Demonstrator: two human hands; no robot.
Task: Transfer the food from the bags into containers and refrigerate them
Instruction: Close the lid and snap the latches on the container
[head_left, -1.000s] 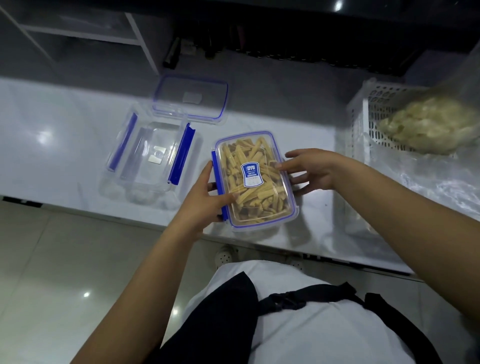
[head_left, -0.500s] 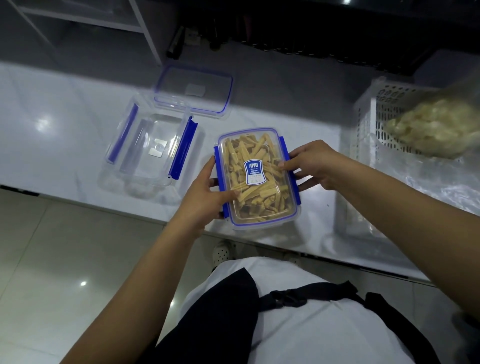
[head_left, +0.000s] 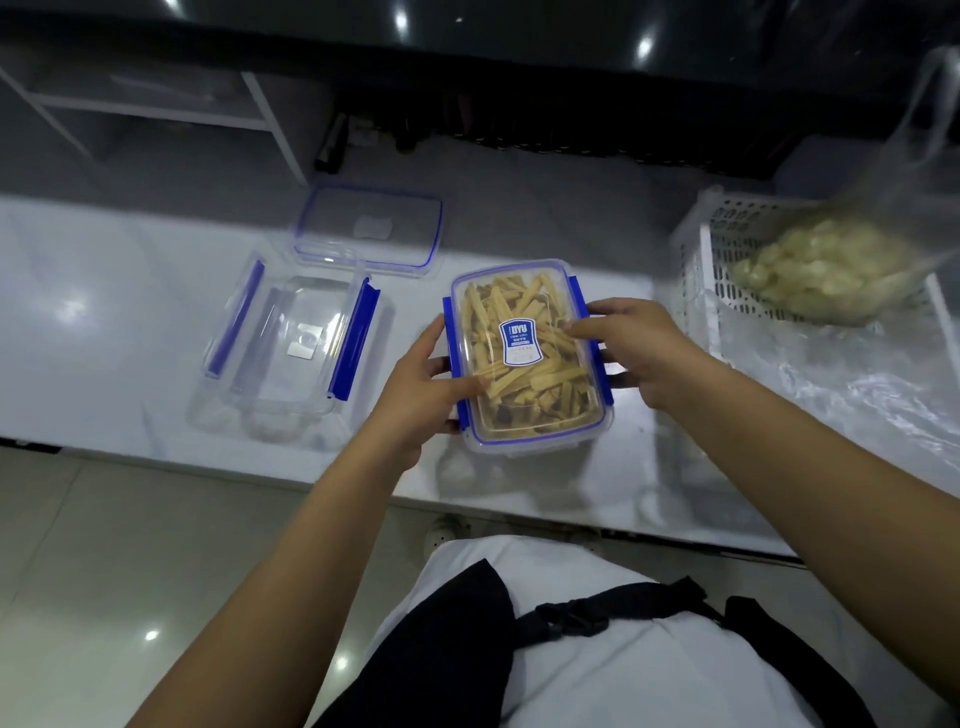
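Observation:
A clear lidded container (head_left: 524, 312) with blue side clips, full of yellow food strips, sits on the white counter (head_left: 104, 332) in front of me. My left hand (head_left: 421, 395) grips its left side, thumb on the lid. My right hand (head_left: 634, 348) holds its right side, fingers over the lid and the right clip. To the left stands an empty clear container (head_left: 296, 348) with its blue clips folded out. Its separate lid (head_left: 369, 228) lies flat behind it. A clear plastic bag (head_left: 826, 265) of pale food rests in a white basket (head_left: 701, 260) at the right.
Crumpled clear plastic (head_left: 857, 384) lies on the counter in front of the basket. A dark shelf runs along the back wall. The counter's front edge is close to my body, with tiled floor below at the left.
The right blue clip, out of sight a second ago, now lies against the filled container. My right hand has moved further over the lid. The container has hardly moved.

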